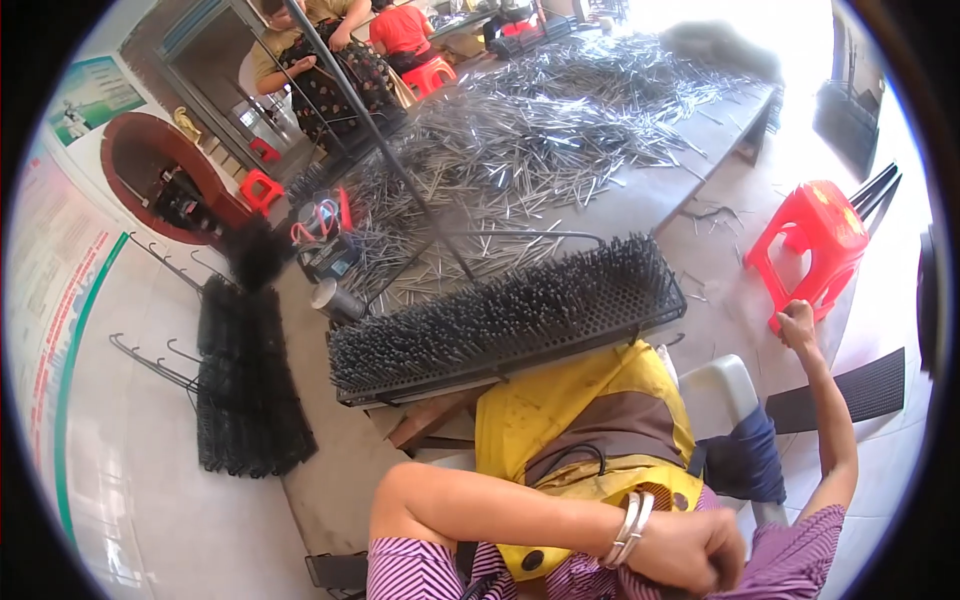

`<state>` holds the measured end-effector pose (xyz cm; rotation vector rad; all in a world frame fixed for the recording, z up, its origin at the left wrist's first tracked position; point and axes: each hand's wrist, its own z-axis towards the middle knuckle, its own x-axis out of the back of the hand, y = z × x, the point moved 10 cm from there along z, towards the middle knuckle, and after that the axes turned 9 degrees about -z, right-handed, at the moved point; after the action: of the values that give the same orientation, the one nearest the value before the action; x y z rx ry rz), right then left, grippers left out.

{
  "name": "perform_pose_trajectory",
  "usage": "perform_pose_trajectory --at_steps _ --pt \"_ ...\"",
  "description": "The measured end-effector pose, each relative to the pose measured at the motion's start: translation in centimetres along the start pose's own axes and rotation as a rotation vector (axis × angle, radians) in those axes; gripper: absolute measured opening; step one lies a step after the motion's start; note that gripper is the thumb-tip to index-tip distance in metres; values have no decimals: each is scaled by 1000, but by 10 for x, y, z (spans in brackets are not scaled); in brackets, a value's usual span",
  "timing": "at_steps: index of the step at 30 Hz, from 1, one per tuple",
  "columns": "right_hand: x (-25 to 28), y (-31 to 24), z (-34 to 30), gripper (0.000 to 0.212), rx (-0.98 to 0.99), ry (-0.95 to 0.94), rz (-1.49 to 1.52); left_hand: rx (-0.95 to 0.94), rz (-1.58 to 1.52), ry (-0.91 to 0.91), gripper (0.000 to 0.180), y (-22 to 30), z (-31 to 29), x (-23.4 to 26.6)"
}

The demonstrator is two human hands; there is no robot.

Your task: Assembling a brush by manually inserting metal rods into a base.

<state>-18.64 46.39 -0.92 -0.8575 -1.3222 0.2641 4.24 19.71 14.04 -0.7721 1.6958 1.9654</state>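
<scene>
On the right, my right hand (797, 325) reaches out with its fingers closed around a lower leg of a red plastic stool (820, 235). My left forearm, with two silver bangles (630, 530) at the wrist, lies across my body. The left hand (690, 552) is closed, its fingers curled near my right side; whether anything is inside them is hidden. Over my lap is a yellow and brown apron (590, 425). Just beyond it stands a long black mesh rack (500, 370), packed with upright thin dark rods (510, 310).
Piles of loose metal rods (540, 130) cover much of the grey table (665, 205). A metal cup (338, 300) stands by the rack's left end. Filled black racks (250, 380) line the left wall. Beside me is a chair (725, 390). Two other people (335, 70) sit beyond.
</scene>
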Motion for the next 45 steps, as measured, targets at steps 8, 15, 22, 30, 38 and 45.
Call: perform_pose_trajectory --at_steps 8,15,22,30,38,45 --pt "-30 2 -2 12 20 -37 -13 -230 398 487 14 -17 37 35" --pt "-21 36 -14 9 -133 -23 -24 -95 169 86 12 -13 22 2" --pt "-36 70 -25 10 -171 -99 35 -24 161 -60 12 3 0 -5" --pt "-55 54 -32 12 -159 -137 48 -283 316 535 15 -16 32 44" --pt "-58 86 -50 13 -300 -157 73 94 56 118 9 -3 8 -3" --pt "-64 74 -60 12 -237 -164 104 136 51 -120 22 -11 -6 -9"
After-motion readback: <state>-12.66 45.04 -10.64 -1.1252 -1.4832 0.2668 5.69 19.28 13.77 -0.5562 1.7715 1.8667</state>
